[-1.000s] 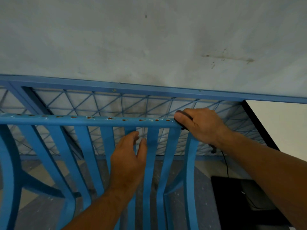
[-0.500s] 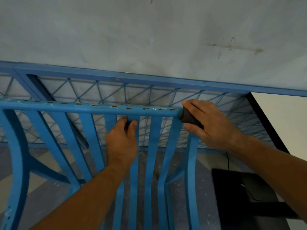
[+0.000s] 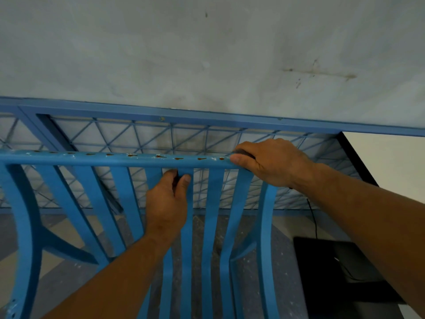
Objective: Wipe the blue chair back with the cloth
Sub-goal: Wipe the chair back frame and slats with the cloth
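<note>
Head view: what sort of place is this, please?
Probably an indoor room, perhaps a dormitory: a stained wall, a blue metal frame with wire mesh against it, maybe a bed, and a speckled floor beneath the blue chair back.

Stained wall [image 3: 207,54], blue mesh frame [image 3: 230,122]

Only a dark sliver of the cloth [image 3: 245,153] shows under the right hand [image 3: 271,162]; its fingers cover the rest, and also the right end of the chair back [image 3: 115,160]. The left hand [image 3: 166,203] grips a slat [image 3: 186,238] and hides its upper part. The fingertips are out of sight behind the slat. The chair back is cut off at the left and bottom edges. Both forearms run out of frame. The right forearm covers part of a black box [image 3: 333,272]. What that box is cannot be told.
</note>
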Action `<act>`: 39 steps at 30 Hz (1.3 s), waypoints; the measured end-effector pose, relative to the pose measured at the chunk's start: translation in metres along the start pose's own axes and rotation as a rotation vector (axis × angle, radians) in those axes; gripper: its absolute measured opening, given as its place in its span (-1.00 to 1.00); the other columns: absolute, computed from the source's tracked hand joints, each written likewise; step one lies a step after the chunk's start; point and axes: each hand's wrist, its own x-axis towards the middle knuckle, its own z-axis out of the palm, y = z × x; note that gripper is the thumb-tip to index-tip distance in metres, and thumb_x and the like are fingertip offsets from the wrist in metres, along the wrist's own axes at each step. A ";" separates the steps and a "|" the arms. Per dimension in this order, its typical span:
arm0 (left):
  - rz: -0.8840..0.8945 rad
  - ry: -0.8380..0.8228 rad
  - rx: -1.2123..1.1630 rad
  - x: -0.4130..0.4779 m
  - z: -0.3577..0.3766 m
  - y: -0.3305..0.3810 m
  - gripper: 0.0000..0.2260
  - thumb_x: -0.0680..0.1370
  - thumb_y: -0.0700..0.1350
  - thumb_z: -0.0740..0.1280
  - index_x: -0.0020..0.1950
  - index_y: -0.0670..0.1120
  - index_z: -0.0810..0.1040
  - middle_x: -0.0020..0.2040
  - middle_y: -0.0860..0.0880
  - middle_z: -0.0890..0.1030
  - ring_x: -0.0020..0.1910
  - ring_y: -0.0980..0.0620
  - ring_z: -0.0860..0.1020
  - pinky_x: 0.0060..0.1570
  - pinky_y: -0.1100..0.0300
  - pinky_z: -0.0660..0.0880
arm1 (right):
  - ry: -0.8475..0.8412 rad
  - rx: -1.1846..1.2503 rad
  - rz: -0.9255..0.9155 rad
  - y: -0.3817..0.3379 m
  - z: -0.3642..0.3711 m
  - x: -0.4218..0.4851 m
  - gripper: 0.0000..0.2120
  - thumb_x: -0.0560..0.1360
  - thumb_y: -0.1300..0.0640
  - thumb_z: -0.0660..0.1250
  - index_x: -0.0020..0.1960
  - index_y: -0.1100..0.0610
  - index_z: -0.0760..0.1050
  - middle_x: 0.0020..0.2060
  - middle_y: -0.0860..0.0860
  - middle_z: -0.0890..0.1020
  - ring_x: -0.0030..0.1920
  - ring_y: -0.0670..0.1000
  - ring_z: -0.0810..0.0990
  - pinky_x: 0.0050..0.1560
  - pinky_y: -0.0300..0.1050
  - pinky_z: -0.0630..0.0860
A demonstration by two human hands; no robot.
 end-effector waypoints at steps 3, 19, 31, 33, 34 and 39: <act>-0.007 -0.006 -0.010 0.001 0.000 -0.002 -0.90 0.58 -0.03 0.26 0.00 -0.02 0.53 -0.31 0.10 0.55 -0.37 0.20 0.50 -0.44 0.43 0.39 | 0.040 0.051 0.155 -0.001 0.004 0.009 -0.34 0.47 -0.44 -0.22 -0.11 0.01 0.44 -0.24 0.02 0.54 -0.16 0.12 0.54 -0.09 0.04 0.49; 0.011 -0.049 0.005 0.005 -0.003 -0.004 -0.88 0.59 -0.03 0.26 0.02 -0.04 0.53 -0.27 0.09 0.57 -0.33 0.19 0.53 -0.39 0.38 0.40 | 0.156 -0.026 -0.078 -0.011 0.008 -0.022 -0.38 0.58 -0.30 -0.10 0.50 -0.01 0.25 0.28 -0.02 0.53 0.17 0.12 0.54 0.13 0.10 0.45; 0.012 -0.061 -0.019 0.005 -0.006 -0.003 -0.90 0.58 -0.03 0.26 0.00 -0.02 0.52 -0.27 0.12 0.56 -0.31 0.23 0.53 -0.39 0.46 0.42 | 0.238 0.194 0.042 -0.022 0.008 -0.013 -0.58 0.63 -0.19 -0.03 0.20 0.06 0.41 -0.14 0.02 0.60 -0.13 0.10 0.55 -0.02 0.03 0.40; 0.021 -0.065 -0.014 0.006 -0.006 -0.004 -0.91 0.58 -0.03 0.26 -0.02 -0.01 0.52 -0.29 0.12 0.55 -0.35 0.22 0.52 -0.40 0.46 0.42 | 0.114 0.206 -0.092 -0.004 0.001 -0.020 -0.55 0.60 -0.21 -0.02 0.36 -0.02 0.36 0.10 -0.01 0.60 0.06 0.07 0.55 0.08 0.07 0.46; 0.025 -0.066 -0.013 0.006 -0.006 -0.004 -0.91 0.58 -0.02 0.26 -0.02 -0.01 0.51 -0.29 0.12 0.55 -0.36 0.22 0.52 -0.40 0.46 0.42 | 0.069 0.145 -0.134 0.005 -0.001 -0.022 -0.49 0.58 -0.25 -0.06 0.44 -0.07 0.29 0.20 -0.04 0.56 0.13 0.05 0.53 0.11 0.09 0.48; 0.056 -0.065 -0.039 0.006 -0.006 -0.007 -0.92 0.58 -0.04 0.27 -0.03 -0.02 0.51 -0.30 0.12 0.54 -0.34 0.27 0.52 -0.39 0.48 0.40 | 0.194 -0.141 -0.268 0.016 0.018 -0.020 -0.37 0.60 -0.28 -0.14 0.50 0.07 0.23 0.11 0.11 0.59 -0.10 0.14 0.57 -0.19 0.00 0.52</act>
